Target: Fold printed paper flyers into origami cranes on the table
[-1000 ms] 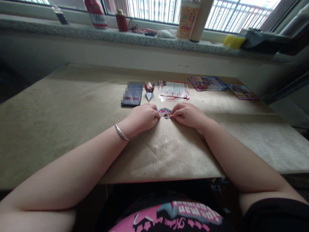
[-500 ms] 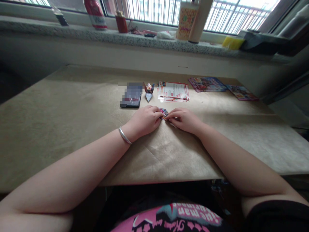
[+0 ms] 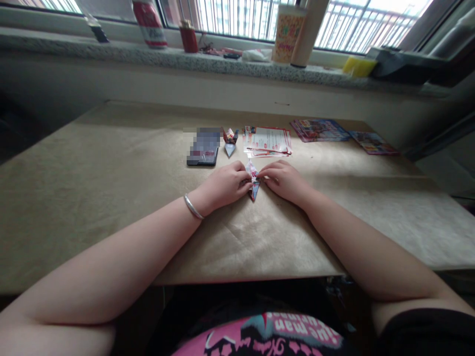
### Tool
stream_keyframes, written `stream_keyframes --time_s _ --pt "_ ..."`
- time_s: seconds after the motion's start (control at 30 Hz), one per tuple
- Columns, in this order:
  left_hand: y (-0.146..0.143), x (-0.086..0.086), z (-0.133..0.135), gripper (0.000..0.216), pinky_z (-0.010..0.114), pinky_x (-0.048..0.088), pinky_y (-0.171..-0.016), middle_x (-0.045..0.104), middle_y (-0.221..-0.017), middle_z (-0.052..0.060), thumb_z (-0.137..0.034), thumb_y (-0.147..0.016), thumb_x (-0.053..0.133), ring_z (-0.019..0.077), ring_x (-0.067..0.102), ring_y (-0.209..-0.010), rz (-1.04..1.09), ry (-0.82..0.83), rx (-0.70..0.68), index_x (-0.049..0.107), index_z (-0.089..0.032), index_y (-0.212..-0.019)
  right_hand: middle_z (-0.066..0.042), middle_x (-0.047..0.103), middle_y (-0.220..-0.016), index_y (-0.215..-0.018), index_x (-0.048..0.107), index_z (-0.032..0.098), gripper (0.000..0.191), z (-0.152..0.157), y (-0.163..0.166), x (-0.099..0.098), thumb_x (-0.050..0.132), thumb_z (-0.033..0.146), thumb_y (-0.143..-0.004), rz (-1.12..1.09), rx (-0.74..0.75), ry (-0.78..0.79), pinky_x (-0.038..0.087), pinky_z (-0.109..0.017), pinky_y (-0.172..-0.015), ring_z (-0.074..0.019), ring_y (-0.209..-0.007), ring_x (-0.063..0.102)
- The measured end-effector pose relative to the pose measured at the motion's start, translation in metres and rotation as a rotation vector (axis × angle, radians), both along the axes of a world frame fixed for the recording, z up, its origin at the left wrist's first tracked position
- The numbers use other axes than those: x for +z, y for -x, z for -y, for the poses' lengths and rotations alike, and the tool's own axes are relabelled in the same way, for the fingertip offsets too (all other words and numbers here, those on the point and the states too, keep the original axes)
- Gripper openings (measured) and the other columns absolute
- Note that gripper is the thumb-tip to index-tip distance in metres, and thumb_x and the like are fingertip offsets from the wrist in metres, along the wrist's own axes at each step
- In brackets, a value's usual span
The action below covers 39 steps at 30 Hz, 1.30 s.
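Observation:
Between my two hands lies a small folded piece of printed paper [image 3: 254,190], now a narrow diamond with one point toward me and one away. My left hand [image 3: 230,183] pinches its left edge, with the fingers curled. From the other side my right hand [image 3: 281,182] has its fingertips closed on the right edge. Just beyond stands a folded paper crane [image 3: 230,142] with a pale tip toward me. Left of the crane is a dark phone-like slab [image 3: 203,148], partly blurred out.
A stack of printed sheets [image 3: 269,140] lies behind my hands. Farther right are colourful booklets or cards [image 3: 319,130] and another pile [image 3: 374,143]. On the stone sill [image 3: 222,62] stand a red can [image 3: 149,24], a red jar [image 3: 188,38] and a patterned cup [image 3: 288,34].
The folded paper shows differently: a compact colourful shape before, it is now a longer diamond pointing toward me. Both hands have shifted only slightly around it.

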State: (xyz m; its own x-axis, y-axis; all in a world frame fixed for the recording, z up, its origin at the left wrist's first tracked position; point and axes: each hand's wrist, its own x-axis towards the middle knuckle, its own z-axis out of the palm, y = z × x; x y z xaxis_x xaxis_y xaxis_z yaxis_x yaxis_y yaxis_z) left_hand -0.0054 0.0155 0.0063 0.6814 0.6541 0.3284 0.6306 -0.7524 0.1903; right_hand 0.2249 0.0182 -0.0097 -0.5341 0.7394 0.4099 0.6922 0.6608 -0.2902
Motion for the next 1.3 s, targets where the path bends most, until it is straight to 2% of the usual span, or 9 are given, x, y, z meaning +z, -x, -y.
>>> stream_keyframes --time_s 0.1,0.2,0.37,0.47,0.53,0.63,0.77,0.97,1.3 --pt "0.000 0.000 0.000 0.030 0.032 0.053 -0.084 0.066 -0.101 0.010 -0.039 -0.095 0.057 0.0188 0.066 -0.088 -0.019 0.026 0.002 0.073 -0.016 -0.106 -0.007 0.076 -0.098 -0.099 0.079 0.023 0.020 -0.001 0.000 0.000 0.061 0.022 -0.089 0.021 0.009 -0.019 0.050 -0.041 -0.092 -0.0235 -0.094 0.062" --pt "-0.001 0.001 0.001 0.033 0.033 0.054 -0.084 0.068 -0.105 0.011 -0.043 -0.091 0.063 0.0203 0.067 -0.090 -0.037 0.039 0.016 0.072 -0.014 -0.106 -0.006 0.076 -0.094 -0.095 0.080 0.024 0.018 0.000 0.001 0.002 0.064 0.020 -0.088 0.022 0.030 -0.011 0.050 -0.040 -0.090 -0.0226 -0.091 0.061" --pt "0.000 0.004 0.001 0.028 0.044 0.041 -0.110 0.074 -0.109 0.007 -0.038 -0.089 0.065 0.0224 0.068 -0.103 -0.078 -0.021 -0.026 0.072 -0.017 -0.106 -0.006 0.075 -0.092 -0.097 0.079 0.023 0.018 0.004 0.001 0.007 0.064 0.019 -0.088 0.033 0.096 -0.006 0.050 -0.036 -0.086 -0.0219 -0.089 0.060" --pt "0.003 0.001 -0.004 0.026 0.048 0.033 -0.117 0.072 -0.121 0.006 -0.032 -0.090 0.064 0.0232 0.067 -0.111 -0.053 -0.004 -0.064 0.072 -0.020 -0.112 -0.007 0.074 -0.095 -0.098 0.078 0.022 0.016 0.006 0.002 0.011 0.066 0.024 -0.088 0.056 0.079 -0.060 0.049 -0.037 -0.086 -0.0225 -0.090 0.059" --pt "0.005 -0.004 -0.010 0.030 0.052 0.034 -0.115 0.071 -0.124 0.005 -0.032 -0.089 0.065 0.0270 0.063 -0.119 -0.043 0.014 -0.101 0.070 -0.022 -0.117 -0.007 0.074 -0.097 -0.096 0.079 0.023 0.015 0.008 0.003 0.013 0.066 0.026 -0.088 0.077 0.060 -0.100 0.048 -0.038 -0.087 -0.0229 -0.091 0.059" --pt "0.008 -0.011 -0.018 0.031 0.049 0.043 -0.109 0.069 -0.129 0.004 -0.029 -0.092 0.062 0.0300 0.056 -0.127 -0.001 0.018 -0.145 0.069 -0.022 -0.121 -0.006 0.075 -0.096 -0.092 0.078 0.023 0.014 0.009 0.005 0.015 0.065 0.028 -0.090 0.120 0.054 -0.128 0.048 -0.038 -0.087 -0.0228 -0.091 0.058" --pt "0.007 -0.014 -0.021 0.023 0.042 0.048 -0.103 0.074 -0.114 0.005 -0.027 -0.092 0.062 0.0252 0.061 -0.114 0.084 -0.052 -0.187 0.074 -0.020 -0.110 -0.005 0.075 -0.093 -0.092 0.078 0.022 0.016 0.011 0.007 0.015 0.063 0.028 -0.091 0.169 0.045 -0.142 0.046 -0.037 -0.086 -0.0224 -0.091 0.059" --pt "0.006 -0.010 -0.018 0.019 0.036 0.052 -0.092 0.077 -0.103 0.004 -0.027 -0.091 0.063 0.0213 0.067 -0.097 0.094 -0.073 -0.161 0.076 -0.021 -0.102 -0.005 0.075 -0.092 -0.092 0.077 0.023 0.020 0.013 0.010 0.014 0.059 0.031 -0.094 0.225 0.037 -0.155 0.043 -0.036 -0.083 -0.0224 -0.092 0.059" --pt "0.006 -0.014 -0.023 0.014 0.034 0.052 -0.090 0.077 -0.103 0.002 -0.024 -0.091 0.062 0.0210 0.070 -0.099 0.115 -0.057 -0.151 0.076 -0.022 -0.091 -0.005 0.075 -0.089 -0.090 0.077 0.022 0.019 0.012 0.013 0.012 0.059 0.027 -0.092 0.179 0.031 -0.113 0.044 -0.034 -0.081 -0.0212 -0.088 0.059"
